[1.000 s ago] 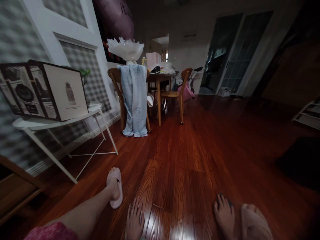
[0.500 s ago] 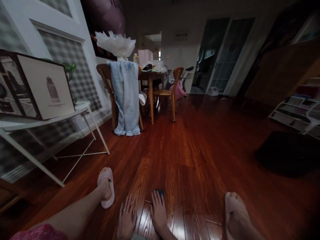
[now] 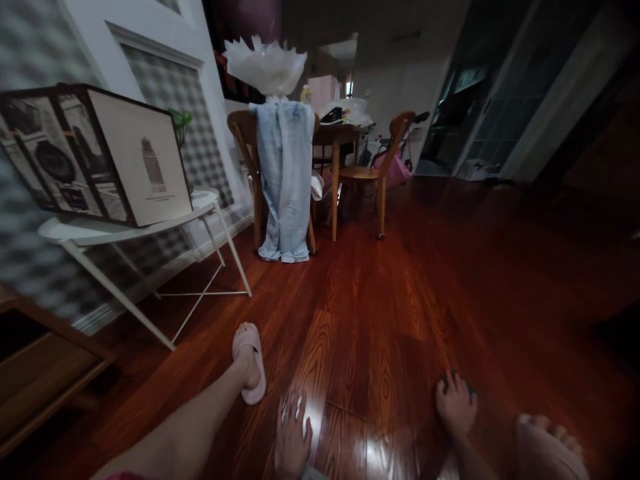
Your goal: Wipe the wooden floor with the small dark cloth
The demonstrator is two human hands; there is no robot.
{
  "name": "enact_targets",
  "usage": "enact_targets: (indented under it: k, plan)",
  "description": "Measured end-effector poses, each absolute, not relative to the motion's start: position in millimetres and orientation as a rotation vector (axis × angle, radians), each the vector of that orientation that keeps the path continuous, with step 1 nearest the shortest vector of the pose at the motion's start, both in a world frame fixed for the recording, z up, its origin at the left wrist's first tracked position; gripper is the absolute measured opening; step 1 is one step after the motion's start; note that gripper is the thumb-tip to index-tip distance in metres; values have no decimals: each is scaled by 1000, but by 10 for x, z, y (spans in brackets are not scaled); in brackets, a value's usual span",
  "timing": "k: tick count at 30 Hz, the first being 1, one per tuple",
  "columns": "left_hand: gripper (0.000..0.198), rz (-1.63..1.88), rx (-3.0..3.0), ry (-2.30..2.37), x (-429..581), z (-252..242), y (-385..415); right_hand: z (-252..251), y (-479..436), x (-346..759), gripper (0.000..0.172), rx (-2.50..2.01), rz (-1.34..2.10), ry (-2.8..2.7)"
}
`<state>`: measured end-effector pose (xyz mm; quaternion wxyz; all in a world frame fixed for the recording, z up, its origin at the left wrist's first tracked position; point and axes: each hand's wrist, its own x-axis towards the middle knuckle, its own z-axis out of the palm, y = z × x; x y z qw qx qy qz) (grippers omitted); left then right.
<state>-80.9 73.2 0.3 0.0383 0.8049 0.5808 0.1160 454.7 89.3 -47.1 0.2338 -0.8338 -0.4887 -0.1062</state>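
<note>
Down on the wooden floor (image 3: 380,320), the left hand (image 3: 293,437) lies flat with fingers spread, holding nothing. The right hand (image 3: 455,403) presses a small dark object (image 3: 470,387), mostly hidden under its fingers, near the floor's lower right edge beside the slipper (image 3: 545,447). It seems thin, stiff and light; probably it lifts best by its edges.
</note>
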Motion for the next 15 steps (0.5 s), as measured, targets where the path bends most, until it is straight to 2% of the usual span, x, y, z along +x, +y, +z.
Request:
enact_targets:
  k: [3, 6, 11, 15]
  plan:
    - [79, 391, 2454, 1793, -1294, 269, 1345, -512, 1010, 4412, 60, -2358, -380, -1060]
    - [79, 403, 2434, 1812, -1547, 212, 1628, -363, 1284, 3948, 61, -2398, -352, -997]
    - [69, 383, 2417, 1826, -1618, -54, 1623, -51, 1865, 2783, 63, -2213, -71, -1695]
    - [72, 360, 2394, 1876, -1635, -114, 1615, -19, 2154, 1610, 58, -1912, 54, -2067]
